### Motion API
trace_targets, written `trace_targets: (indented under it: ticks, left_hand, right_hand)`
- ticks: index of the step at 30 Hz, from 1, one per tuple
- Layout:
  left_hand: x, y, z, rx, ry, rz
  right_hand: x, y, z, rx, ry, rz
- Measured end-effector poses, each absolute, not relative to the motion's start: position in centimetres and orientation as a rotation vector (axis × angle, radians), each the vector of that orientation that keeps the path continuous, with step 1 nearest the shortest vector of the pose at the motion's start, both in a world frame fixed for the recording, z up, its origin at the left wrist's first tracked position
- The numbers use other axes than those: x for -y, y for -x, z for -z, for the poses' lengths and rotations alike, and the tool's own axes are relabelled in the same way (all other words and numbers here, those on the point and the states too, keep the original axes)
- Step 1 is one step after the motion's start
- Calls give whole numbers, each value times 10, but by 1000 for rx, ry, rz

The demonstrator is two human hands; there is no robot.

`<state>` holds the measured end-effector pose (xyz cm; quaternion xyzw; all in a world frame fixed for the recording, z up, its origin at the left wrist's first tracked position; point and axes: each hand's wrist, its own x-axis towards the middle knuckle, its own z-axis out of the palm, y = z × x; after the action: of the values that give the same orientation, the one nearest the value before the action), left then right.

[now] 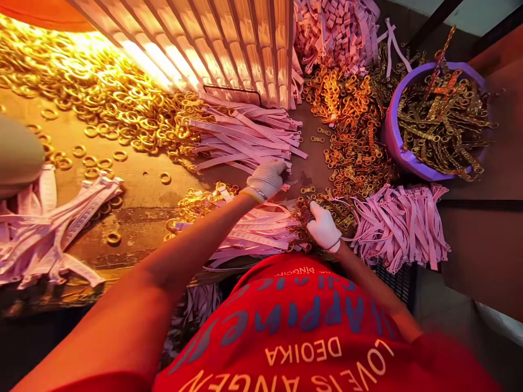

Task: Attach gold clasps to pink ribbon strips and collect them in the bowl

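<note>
My left hand (265,179), in a pale knit glove with dark fingertips, is at the front end of a pile of pink straps (249,136). Its fingers are curled in, and a small pink end shows just below them; what they grip is hidden. Close to my body, my right hand (324,226), in a white glove with dark fingertips, is closed beside a heap of small gold links (343,209). I cannot make out what lies between its thumb and fingers. Between my forearms and the table edge lies another bundle of pink straps (257,231).
Gold rings (139,106) spread across the left and back. A ribbed, glowing panel (204,43) stands behind. At right are a purple bucket (392,120) of braided gold pieces and more pink straps (402,228). Another person's pale sleeve or knee-like shape (18,149) shows at far left.
</note>
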<state>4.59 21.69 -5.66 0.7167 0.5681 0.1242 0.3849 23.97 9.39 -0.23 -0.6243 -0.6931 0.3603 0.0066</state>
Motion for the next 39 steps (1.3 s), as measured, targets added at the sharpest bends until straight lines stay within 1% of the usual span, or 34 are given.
trace_targets:
  ticks: [2,6,9,12,16,20,25,28,30,33,36,39]
  left_hand:
    - [-191,-30,38,-1413,-1623,-413]
    - [-132,-12,7,-1209,-814,-588]
    - [-100,-12,-2,-1170,-582,-664]
    - [-84,-15,-5,-1175,-713,-644]
    - [-73,-17,-5,-1196,-1041,-590]
    - [-55,-21,1,-1116,-1033,-467]
    - [-33,-27,5,-1139,-1040,-552]
    - [-26,-27,-1,-1209,-977,-577]
    - [-23,-26,-6,-1251,-1101,-591]
    - [-21,-26,-9,-1291,-1341,-575]
    - [-17,-24,-3,-1352,-1485,-547]
    - [-14,-23,6,-1337,-1536,-506]
  right_hand:
    - [-97,-233,-4,2248,1845,-1056]
    - [-106,-212,-22,2497,1711,-931]
    - [-106,-199,-36,2691,1712,-915]
    - [-97,-192,-44,2822,1734,-859]
    - [-79,-193,-43,2949,1704,-752]
    - [-65,-195,-37,3018,1686,-689]
    - [-60,-199,-44,2953,1710,-749]
    - [-62,-204,-54,2931,1623,-829]
    - [-64,-205,-58,2942,1624,-917]
    - [-65,-202,-59,2948,1744,-1002]
    - [-60,-197,-55,2986,1768,-978]
    - [-52,-195,-48,3073,1671,-934]
